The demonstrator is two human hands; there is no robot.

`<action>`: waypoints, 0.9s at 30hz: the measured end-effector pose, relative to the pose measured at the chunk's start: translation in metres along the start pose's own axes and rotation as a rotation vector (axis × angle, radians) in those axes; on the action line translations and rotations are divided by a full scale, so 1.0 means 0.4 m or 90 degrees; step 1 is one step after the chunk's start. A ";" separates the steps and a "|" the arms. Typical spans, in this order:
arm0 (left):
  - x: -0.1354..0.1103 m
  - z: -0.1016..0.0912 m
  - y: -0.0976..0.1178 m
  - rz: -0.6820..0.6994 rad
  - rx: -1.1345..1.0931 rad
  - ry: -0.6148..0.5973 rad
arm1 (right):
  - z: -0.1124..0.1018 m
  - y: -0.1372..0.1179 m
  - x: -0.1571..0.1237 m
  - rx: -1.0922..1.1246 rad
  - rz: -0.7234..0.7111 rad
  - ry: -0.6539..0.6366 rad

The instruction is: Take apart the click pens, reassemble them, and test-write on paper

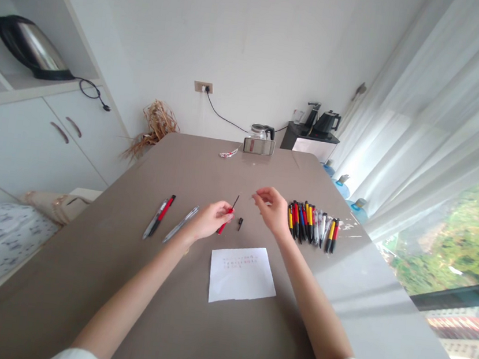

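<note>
My left hand is closed around a red pen barrel, with a thin dark refill sticking up out of it. My right hand is in a pinch just right of the refill's tip; whatever is between its fingertips is too small to make out. A small black pen part lies on the table between my hands. Nearer to me is a white sheet of paper with rows of faint reddish writing. Left of my left hand lie a clear pen, a red and black pen and another clear pen.
A row of several pens, yellow, red, blue and clear, lies right of my right hand. At the table's far edge a phone leans before a glass pot. A white curtain hangs at the right.
</note>
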State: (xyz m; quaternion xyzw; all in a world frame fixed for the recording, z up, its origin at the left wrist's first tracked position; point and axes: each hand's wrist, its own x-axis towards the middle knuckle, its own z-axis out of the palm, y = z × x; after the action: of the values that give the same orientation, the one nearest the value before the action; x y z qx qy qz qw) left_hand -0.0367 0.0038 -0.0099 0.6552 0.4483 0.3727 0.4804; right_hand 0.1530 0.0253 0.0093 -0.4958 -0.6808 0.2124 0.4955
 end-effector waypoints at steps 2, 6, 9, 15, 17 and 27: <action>-0.003 0.006 0.004 0.004 0.023 -0.007 | -0.016 -0.013 0.003 0.031 -0.001 0.018; -0.004 0.016 0.003 0.004 0.056 -0.021 | -0.020 -0.030 -0.001 0.046 -0.010 0.014; -0.004 0.019 -0.002 -0.002 0.061 -0.039 | -0.017 -0.034 -0.003 0.048 -0.019 -0.003; -0.006 0.017 -0.002 -0.001 0.076 -0.045 | -0.020 -0.038 -0.003 0.048 -0.017 -0.025; -0.007 0.017 -0.002 -0.002 0.077 -0.046 | -0.020 -0.038 -0.003 0.048 -0.016 -0.034; -0.007 0.018 0.000 0.002 0.066 -0.039 | -0.017 -0.038 -0.004 0.043 -0.013 -0.025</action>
State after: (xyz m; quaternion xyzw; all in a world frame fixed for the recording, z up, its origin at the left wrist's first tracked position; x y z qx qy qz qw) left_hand -0.0309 -0.0009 -0.0121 0.6911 0.4507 0.3296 0.4589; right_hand 0.1519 0.0163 0.0233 -0.4679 -0.6877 0.2398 0.5007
